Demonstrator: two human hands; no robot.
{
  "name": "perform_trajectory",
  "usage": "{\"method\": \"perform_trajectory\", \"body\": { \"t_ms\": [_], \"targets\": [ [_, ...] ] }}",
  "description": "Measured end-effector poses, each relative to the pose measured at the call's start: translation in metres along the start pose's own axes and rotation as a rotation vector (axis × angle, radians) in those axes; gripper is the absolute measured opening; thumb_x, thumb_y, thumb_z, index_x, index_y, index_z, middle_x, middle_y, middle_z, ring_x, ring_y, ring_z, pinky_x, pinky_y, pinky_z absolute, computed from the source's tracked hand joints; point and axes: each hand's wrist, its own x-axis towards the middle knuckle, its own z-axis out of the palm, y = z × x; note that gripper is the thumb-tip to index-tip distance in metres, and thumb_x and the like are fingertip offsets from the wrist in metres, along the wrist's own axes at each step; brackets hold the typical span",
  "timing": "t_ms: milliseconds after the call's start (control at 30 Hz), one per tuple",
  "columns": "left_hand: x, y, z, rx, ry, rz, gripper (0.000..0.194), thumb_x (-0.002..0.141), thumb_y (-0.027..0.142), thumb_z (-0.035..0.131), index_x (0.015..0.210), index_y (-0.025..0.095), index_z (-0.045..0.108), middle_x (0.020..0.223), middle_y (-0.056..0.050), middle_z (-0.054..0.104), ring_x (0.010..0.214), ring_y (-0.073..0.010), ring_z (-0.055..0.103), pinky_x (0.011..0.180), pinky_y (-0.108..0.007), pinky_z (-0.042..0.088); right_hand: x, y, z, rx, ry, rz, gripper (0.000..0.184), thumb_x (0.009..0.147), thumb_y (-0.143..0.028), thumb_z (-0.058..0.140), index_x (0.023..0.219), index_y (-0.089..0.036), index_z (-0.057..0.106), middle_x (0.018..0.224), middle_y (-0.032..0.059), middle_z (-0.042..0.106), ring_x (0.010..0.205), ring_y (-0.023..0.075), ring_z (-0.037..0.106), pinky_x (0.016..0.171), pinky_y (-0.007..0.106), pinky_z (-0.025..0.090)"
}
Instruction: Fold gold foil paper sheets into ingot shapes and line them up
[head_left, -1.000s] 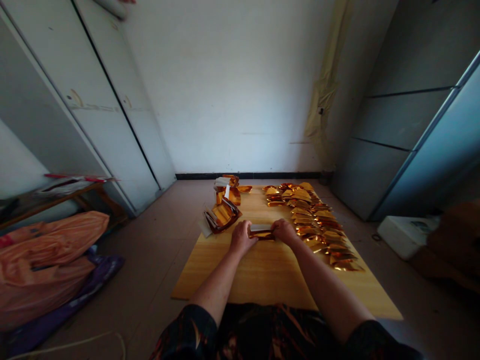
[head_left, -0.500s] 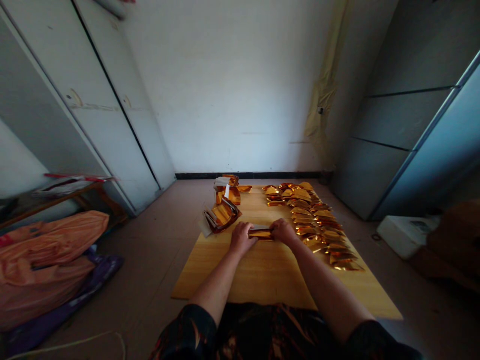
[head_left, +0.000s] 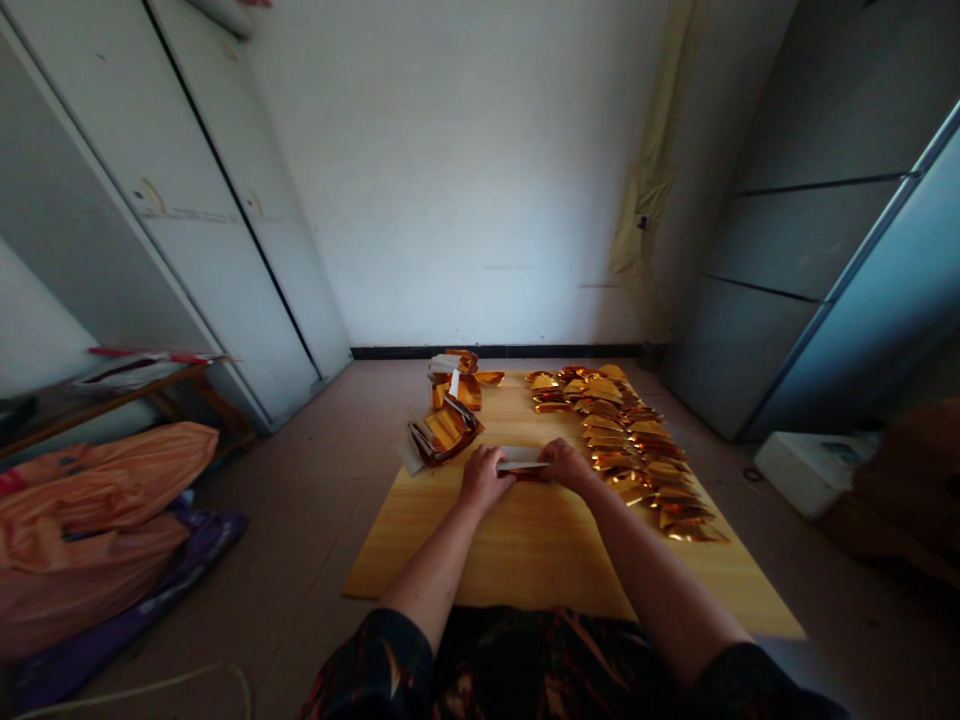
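Observation:
Between my hands, close over the wooden board [head_left: 480, 560], is a sheet of gold foil paper [head_left: 523, 463], partly folded, its pale back facing up and a gold strip along the near edge. My left hand [head_left: 484, 478] is closed on its left end. At the right end, my right hand [head_left: 566, 466] pinches the same sheet. Beyond my left hand lies a loose pile of gold foil sheets [head_left: 450, 428] with pale backs. To the right of my right hand, folded gold foil pieces [head_left: 604, 425] overlap in rows. My fingertips are partly hidden behind the paper.
A tall pale cabinet [head_left: 217, 200] stands at the left and a grey-blue refrigerator-like cabinet [head_left: 795, 250] at the right. Orange and purple bags [head_left: 112, 500] lie on the left floor beside a wooden shelf. A white box [head_left: 806, 470] sits on the right floor.
Both hands stay almost in place on the paper. The gold strip facing me widened half a second ago, and now more of the pale side shows, with the gold strip narrow.

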Motion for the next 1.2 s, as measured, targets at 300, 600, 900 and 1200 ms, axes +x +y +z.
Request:
{"method": "perform_trajectory", "body": {
  "t_ms": [300,600,900,1200],
  "targets": [
    [0.0,-0.001,0.001,-0.002,0.006,0.026,0.023,0.066,0.022,0.072,0.087,0.02,0.062,0.09,-0.003,0.057,0.091,-0.0185,0.054,0.081,-0.029,0.042,-0.001,0.002,0.004,-0.049,0.037,-0.075,0.015,0.065,-0.027,0.07,0.077,-0.017,0.071,0.093,0.0057,0.062,0.079,0.0138,0.057,0.068,0.02,0.044],
    [-0.003,-0.004,-0.001,-0.014,-0.001,0.112,0.013,0.067,0.013,0.067,0.078,0.02,0.067,0.095,-0.003,0.058,0.093,-0.0171,0.055,0.083,-0.028,0.044,-0.012,0.008,0.003,-0.137,0.012,-0.289,0.021,0.072,-0.007,0.055,0.086,-0.017,0.067,0.101,0.0074,0.06,0.089,0.015,0.055,0.079,0.023,0.042],
    [-0.008,-0.015,-0.004,0.049,-0.061,0.297,0.02,0.071,0.011,0.061,0.085,0.021,0.072,0.098,-0.007,0.057,0.095,-0.0193,0.054,0.085,-0.031,0.046,-0.032,0.0,0.0,-0.416,0.01,-0.4,0.024,0.088,-0.012,0.042,0.096,-0.017,0.065,0.103,0.0102,0.059,0.097,0.0187,0.051,0.082,0.026,0.039],
    [-0.018,-0.011,-0.02,0.215,-0.124,0.459,0.026,0.068,0.014,0.061,0.091,0.018,0.071,0.114,-0.011,0.055,0.105,-0.0251,0.049,0.091,-0.038,0.043,-0.052,-0.004,-0.006,-0.518,-0.038,-0.4,0.024,0.092,-0.018,0.04,0.097,-0.019,0.064,0.112,0.0102,0.058,0.1,0.0205,0.048,0.083,0.029,0.038]
  ]
}}
